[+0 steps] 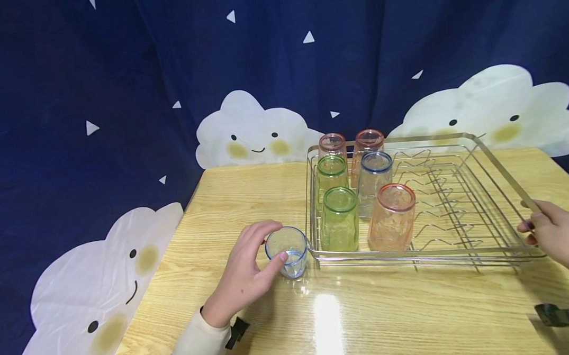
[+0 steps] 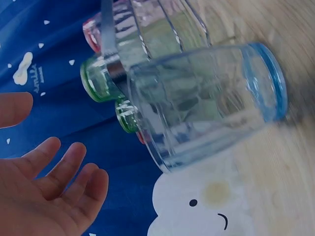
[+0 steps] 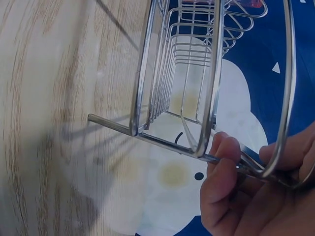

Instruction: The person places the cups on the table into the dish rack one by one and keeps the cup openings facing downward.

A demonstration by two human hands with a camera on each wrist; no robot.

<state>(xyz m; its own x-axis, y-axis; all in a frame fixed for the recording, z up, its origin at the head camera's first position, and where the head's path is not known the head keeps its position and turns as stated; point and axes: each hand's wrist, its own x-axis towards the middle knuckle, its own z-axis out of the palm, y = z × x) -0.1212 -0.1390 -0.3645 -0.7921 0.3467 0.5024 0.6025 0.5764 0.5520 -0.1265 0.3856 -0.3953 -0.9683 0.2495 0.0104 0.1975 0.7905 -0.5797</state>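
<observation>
A clear glass with blue tinting stands upright on the table, just left of the wire dish rack. My left hand is around its left side with thumb and fingers spread. From the left wrist view, a gap shows between the relaxed fingers and the glass. At the rack's right side, my right hand grips the metal frame; curled fingers wrap its corner in the right wrist view. Several glasses stand upside down in the rack's left part, among them a green one and an orange one.
Farther back in the rack are a blue-tinted glass, another green glass and two reddish ones. Wire dividers run through its right part. A dark blue curtain with clouds hangs behind the wooden table.
</observation>
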